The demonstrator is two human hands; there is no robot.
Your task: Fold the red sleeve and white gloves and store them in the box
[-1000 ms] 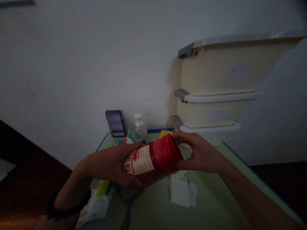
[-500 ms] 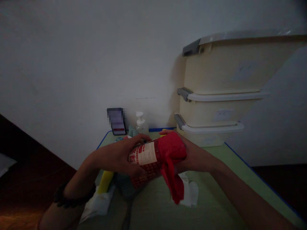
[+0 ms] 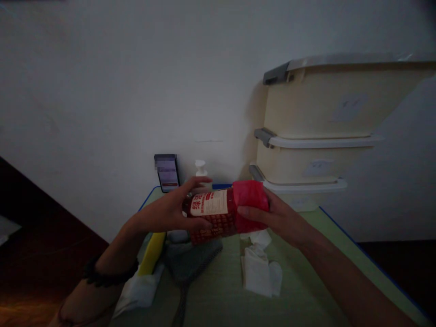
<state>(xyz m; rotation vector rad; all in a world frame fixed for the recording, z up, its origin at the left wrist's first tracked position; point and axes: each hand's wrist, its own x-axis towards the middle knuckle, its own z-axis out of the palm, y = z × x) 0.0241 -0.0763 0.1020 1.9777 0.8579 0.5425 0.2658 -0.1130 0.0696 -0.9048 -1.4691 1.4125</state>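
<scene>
"What's behind the red cylindrical container (image 3: 211, 204)?"

"The white-topped pump bottle (image 3: 200, 170), with the black rectangular phone (image 3: 169, 175) to its left and the stacked cream plastic bins (image 3: 289, 163) to its right."

"And nearer?"

"On the green table (image 3: 221, 304), the folded white cloth (image 3: 256, 272) lies right of the grey wedge-headed tool (image 3: 192, 263); the long yellow object (image 3: 152, 254), left."

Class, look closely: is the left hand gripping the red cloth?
No, the right hand grips the red cloth, while the left hand holds the labelled jar.

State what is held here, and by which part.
A red labelled jar: left hand around its body, right hand gripping the red cloth over its other end.
</scene>
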